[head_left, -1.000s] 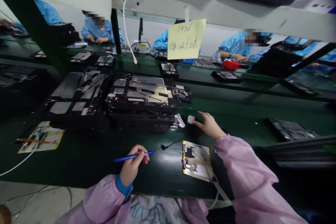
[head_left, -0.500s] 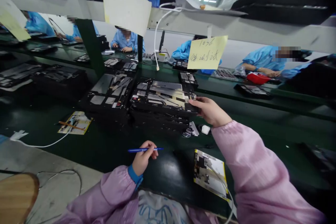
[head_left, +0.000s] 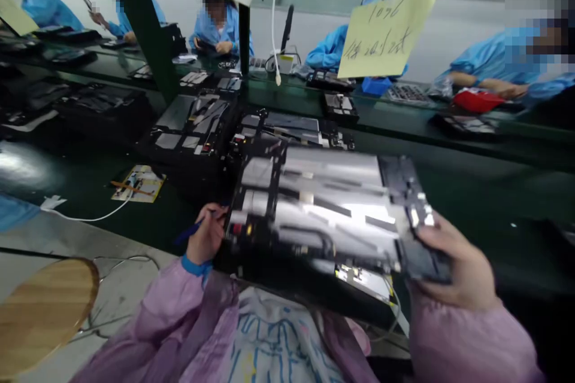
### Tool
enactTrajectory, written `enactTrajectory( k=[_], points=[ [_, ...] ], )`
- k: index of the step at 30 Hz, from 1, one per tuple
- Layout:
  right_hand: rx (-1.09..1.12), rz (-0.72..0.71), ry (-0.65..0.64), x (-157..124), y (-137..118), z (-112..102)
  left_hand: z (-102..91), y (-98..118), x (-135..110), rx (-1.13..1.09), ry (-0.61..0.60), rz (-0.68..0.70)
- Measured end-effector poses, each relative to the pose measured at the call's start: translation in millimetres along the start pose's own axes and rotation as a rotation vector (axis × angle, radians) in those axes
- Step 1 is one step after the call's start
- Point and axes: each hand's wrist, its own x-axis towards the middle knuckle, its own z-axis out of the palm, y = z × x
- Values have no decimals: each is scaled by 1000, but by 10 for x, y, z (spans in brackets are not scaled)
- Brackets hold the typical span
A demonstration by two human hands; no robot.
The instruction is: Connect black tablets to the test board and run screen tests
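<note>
My right hand (head_left: 453,263) grips the right edge of a black opened tablet chassis (head_left: 323,209), held in the air close to me, its silver inner plates and boards facing up. My left hand (head_left: 205,238) is closed on a blue pen (head_left: 191,231) and touches the chassis's left edge. Under the chassis, part of a yellow-edged panel (head_left: 363,277) lies on the dark green bench (head_left: 81,185). Behind it stand stacks of the same black chassis (head_left: 193,131).
A yellow handwritten note (head_left: 386,33) hangs from the overhead rail. A white cable (head_left: 90,215) and a small card (head_left: 138,183) lie at left. A wooden stool seat (head_left: 42,311) is at lower left. People in blue coats work across the far bench.
My right hand lifted the top chassis off the stack and drew it toward me. My left hand with the pen moved up to its left edge. The view tilted down.
</note>
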Motion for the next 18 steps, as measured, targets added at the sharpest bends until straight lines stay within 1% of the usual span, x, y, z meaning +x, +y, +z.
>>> enactTrajectory(
  k=[1,3,5,7,9,11,13,15,17,18],
  points=[
    [39,77,-8,-136,126,20,-91,80,-11,27,-11,-28],
    [203,293,0,-362,403,136,-227,217,-27,146,-37,-80],
    [335,430,-26,-527,687,298,-285,306,-35,470,-71,-110],
    [415,517,-63,-638,945,425,-280,340,-38,766,-109,-138],
    [416,543,-51,-695,1155,466,-245,325,-39,899,-145,-181],
    [283,491,35,-695,1308,423,-210,278,-34,925,-177,-226],
    [2,364,143,-640,1399,340,-187,217,-10,923,-188,-205],
    [-357,186,193,-547,1433,282,-178,155,32,957,-159,-99],
    [-681,-3,179,-446,1425,300,-181,100,82,1045,-121,29],
    [-800,-93,149,-400,1415,342,-187,75,104,1092,-116,71]
  ],
)
